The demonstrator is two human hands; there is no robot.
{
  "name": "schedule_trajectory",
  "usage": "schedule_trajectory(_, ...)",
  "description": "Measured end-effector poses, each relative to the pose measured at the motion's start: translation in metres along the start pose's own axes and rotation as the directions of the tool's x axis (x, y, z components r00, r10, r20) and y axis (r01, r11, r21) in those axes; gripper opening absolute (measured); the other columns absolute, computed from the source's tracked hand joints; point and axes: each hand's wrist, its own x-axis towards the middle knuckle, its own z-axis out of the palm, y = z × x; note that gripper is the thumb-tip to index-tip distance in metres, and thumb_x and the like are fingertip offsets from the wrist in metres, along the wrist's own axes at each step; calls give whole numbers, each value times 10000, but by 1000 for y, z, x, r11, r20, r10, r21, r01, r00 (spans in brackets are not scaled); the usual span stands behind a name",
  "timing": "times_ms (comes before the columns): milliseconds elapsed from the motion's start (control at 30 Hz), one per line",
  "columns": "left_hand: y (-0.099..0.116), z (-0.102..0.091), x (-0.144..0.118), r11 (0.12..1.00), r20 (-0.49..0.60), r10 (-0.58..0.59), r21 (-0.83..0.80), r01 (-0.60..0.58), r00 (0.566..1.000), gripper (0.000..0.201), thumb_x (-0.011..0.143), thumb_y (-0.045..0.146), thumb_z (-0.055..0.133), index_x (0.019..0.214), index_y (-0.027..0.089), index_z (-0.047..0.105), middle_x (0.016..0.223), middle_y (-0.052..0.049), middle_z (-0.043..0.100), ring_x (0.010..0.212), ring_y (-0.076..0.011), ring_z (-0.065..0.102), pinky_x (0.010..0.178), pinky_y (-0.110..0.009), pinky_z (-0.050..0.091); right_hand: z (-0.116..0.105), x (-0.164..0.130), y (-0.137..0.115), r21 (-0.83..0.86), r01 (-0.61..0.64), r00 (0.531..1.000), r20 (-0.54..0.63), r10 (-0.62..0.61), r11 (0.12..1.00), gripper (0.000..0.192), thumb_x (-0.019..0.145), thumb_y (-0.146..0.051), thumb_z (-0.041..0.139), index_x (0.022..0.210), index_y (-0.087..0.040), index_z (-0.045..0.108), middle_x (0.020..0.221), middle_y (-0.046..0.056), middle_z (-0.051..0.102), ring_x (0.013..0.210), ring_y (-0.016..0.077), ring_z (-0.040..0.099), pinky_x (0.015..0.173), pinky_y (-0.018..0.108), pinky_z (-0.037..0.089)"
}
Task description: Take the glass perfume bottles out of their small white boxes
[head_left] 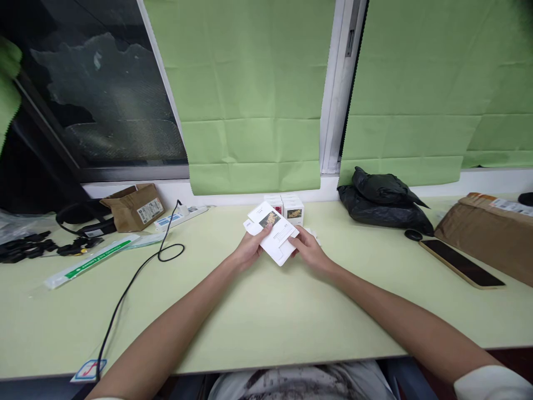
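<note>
White carton: held up between the two hands, above the table (266, 319), tilted with its printed picture facing the camera; one flat, flap-edged white card shape (283, 238).
Left hand (249, 249): closed on the carton's left side, thumb laid over the front near the picture, the other fingers behind and mostly hidden.
Right hand (310, 250): closed on the carton's right side, fingertips pinching the edge near the lower flap; the grip behind it cannot be seen.
Carton to hands: directly between them, touching both, its upper end rising beyond the fingers and its lower corner reaching down between the wrists.
Small white boxes (295, 214): standing on the table just beyond the carton, partly covered by it.
Right of the hands: black plastic bag (381, 205) and phone (462, 264), well apart from the right hand.
Left of the hands: black cable (124, 294), looped on the table.
</note>
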Motion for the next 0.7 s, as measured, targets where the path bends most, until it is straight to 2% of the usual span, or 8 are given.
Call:
schedule_trajectory(133,0,-6,2,1000,10,-14,18,14,1000,543,883,457,805,1353,230,655,1357,-135,717,1232,-334,696,1033,-470,579,0,0,0,61,-13,1000,24,11,998,327,924,-471,635,1184,-274,656,1025,38,700,906,225,648,640,312,559)
schedule_trajectory(267,5,-13,4,999,17,-28,41,28,999,557,862,462,823,1342,223,672,1347,-144,722,1203,-335,712,1022,-464,584,1,0,-5,101,-47,999,3,47,994,289,879,-465,667,1065,-247,700,956,34,706,851,214,657,642,320,572)
schedule_trajectory(367,6,-19,6,997,-28,-53,60,55,998,556,852,494,823,1308,203,699,1316,-154,736,1174,-329,725,998,-440,595,2,1,-7,122,-71,997,25,69,990,276,831,-422,722,1034,-234,710,920,30,725,772,188,675,649,320,570)
schedule_trajectory(500,9,-23,8,991,-114,-87,92,98,990,575,863,547,791,1289,168,712,1328,-172,727,1181,-332,719,990,-434,595,3,0,-9,146,-74,997,44,69,987,367,825,-433,762,1125,-237,683,906,31,742,733,186,709,631,315,565)
schedule_trajectory(567,14,-24,8,989,-66,-126,73,131,990,564,899,562,744,1309,176,702,1374,-165,703,1210,-328,706,996,-427,591,2,0,-11,153,-90,996,22,87,984,375,820,-424,770,1130,-238,673,896,34,746,739,195,724,625,316,575)
schedule_trajectory(700,25,-29,7,984,128,-171,74,162,977,492,922,469,750,1319,184,695,1413,-161,679,1248,-314,689,1051,-419,557,-1,-1,-15,160,-159,987,52,153,974,292,829,-401,752,1057,-229,686,890,43,748,786,217,739,610,319,599)
